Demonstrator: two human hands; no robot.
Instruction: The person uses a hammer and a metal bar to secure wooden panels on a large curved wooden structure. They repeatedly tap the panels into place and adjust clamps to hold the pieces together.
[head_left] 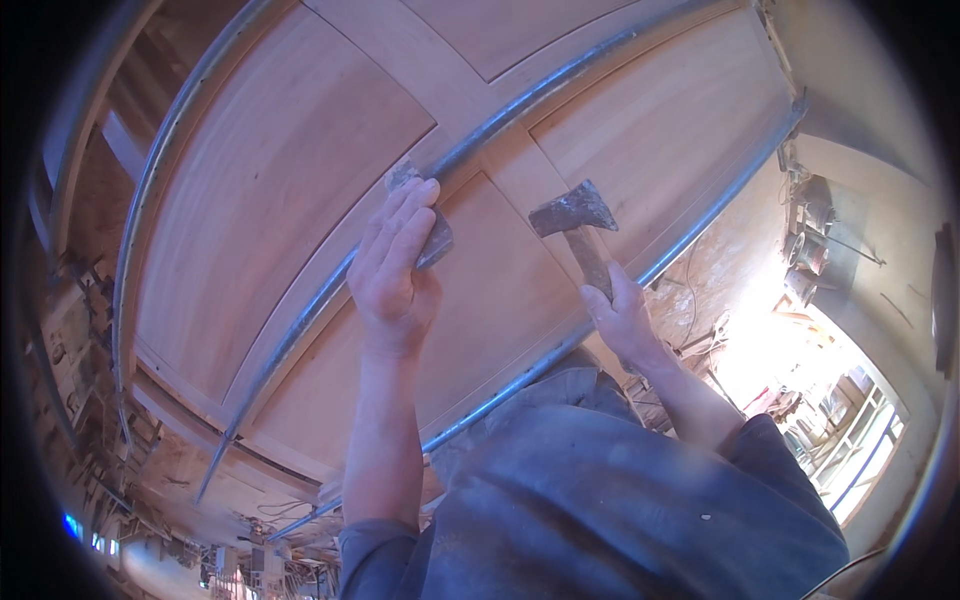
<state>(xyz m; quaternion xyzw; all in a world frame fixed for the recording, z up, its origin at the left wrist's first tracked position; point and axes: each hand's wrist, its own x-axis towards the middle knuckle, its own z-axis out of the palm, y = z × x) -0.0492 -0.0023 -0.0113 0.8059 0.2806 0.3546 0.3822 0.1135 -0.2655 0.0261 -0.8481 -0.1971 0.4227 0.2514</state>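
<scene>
Right hand [622, 318] holds hatchet [580, 232] upright (head pointing left).

A large panelled door of pale reddish-brown wood [300, 170] is seen under both hands; its panels look smooth and matt, with a fine grain. Long grey metal bar clamps [520, 105] are laid across it, their surface dull and slightly mottled. A dark, worn metal wedge-like piece [432, 240], rough and stained, is gripped by the left hand [395, 270]. A small hatchet [575, 225] is held in the right hand [625, 320]: its head is rusty, pitted grey-brown metal, and its handle is darkened, unpolished wood. Below the hands, faded blue-grey cloth of a work garment [620, 500] is seen, matt and dusty.
</scene>
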